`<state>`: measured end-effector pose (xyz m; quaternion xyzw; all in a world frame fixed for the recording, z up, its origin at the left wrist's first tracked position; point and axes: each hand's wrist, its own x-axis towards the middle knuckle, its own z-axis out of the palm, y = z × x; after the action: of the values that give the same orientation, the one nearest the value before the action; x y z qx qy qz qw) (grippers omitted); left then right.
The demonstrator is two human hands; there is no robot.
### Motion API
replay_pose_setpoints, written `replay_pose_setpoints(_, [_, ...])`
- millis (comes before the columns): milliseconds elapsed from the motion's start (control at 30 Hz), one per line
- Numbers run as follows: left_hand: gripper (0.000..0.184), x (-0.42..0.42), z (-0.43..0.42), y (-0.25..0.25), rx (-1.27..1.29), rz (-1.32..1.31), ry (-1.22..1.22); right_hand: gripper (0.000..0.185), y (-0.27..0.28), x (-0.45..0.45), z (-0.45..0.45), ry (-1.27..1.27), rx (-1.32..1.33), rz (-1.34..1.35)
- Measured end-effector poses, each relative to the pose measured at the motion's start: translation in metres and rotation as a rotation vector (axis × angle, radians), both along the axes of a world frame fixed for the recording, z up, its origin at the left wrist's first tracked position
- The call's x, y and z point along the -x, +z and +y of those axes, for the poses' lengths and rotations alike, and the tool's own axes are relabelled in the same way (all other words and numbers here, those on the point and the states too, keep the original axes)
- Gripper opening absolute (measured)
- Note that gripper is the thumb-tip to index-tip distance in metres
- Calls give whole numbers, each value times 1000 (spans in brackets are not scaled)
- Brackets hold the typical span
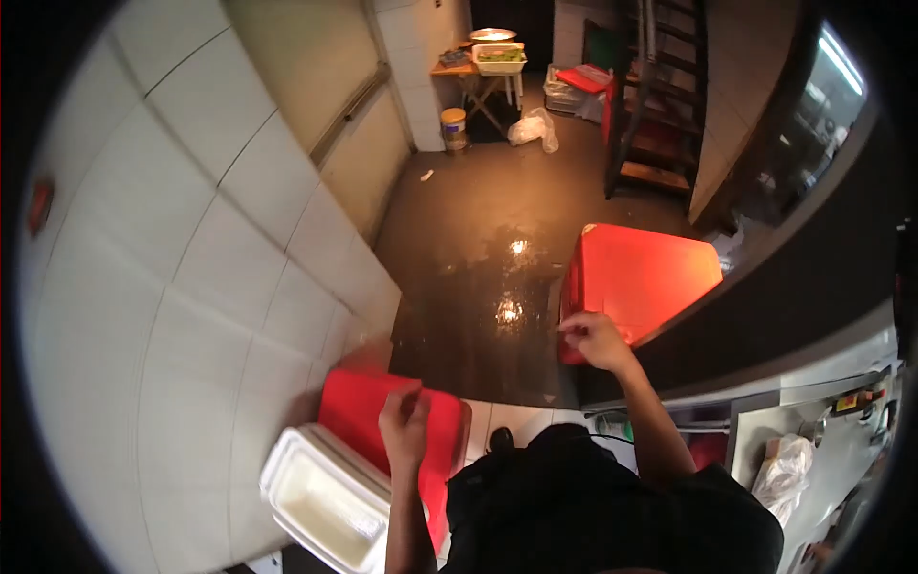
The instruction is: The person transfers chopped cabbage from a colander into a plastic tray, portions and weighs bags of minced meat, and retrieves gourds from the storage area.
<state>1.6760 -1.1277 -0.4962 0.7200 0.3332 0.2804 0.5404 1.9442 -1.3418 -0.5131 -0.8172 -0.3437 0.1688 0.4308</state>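
Note:
My left hand [404, 423] hangs over a red cooler box lid [356, 409] at the lower left. Its fingers are loosely curled and a little apart, with nothing visible in them. My right hand [597, 341] is in front of the near side of an orange-red box [643, 273]. Its fingers are half bent and apart, and I see nothing held. Whether this hand touches the box, I cannot tell. A white rectangular tub [330, 497] stands beside the red lid, partly behind my left forearm.
Wet dark floor [459, 258] stretches ahead, beside a tiled wall [191, 287]. A steep wooden stair [660, 105] rises at the back right. Farther back are a small table [457, 69] with a basket of greens [500, 59], a bucket [454, 129] and a plastic bag [534, 129]. A metal counter [755, 430] lies right.

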Motion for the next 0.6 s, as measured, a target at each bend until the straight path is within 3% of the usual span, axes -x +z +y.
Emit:
replay_pose_setpoints(100, [20,-131,34,39,64,-122,-190,19,-9,-73,-9,-134,-34,-3])
replay_pose_setpoints(167, [22,-209,51,55,-283,-81,-400,18,-15,-117,-9,-319,-66,257])
replay_pose_setpoints(300, [21,-329,76,72,-377,-82,-475,16,-53,-227,8,-422,-50,211])
replay_pose_setpoints(400, [21,-368,103,61,-251,-10,-396,17,-61,-313,48,-411,-42,189])
replay_pose_setpoints(500, [21,-396,137,45,-103,-16,-255,17,-13,-389,108,-330,-28,115])
replay_pose_setpoints(600, [15,-430,168,27,73,61,-46,19,1,-472,162,-251,-31,103])
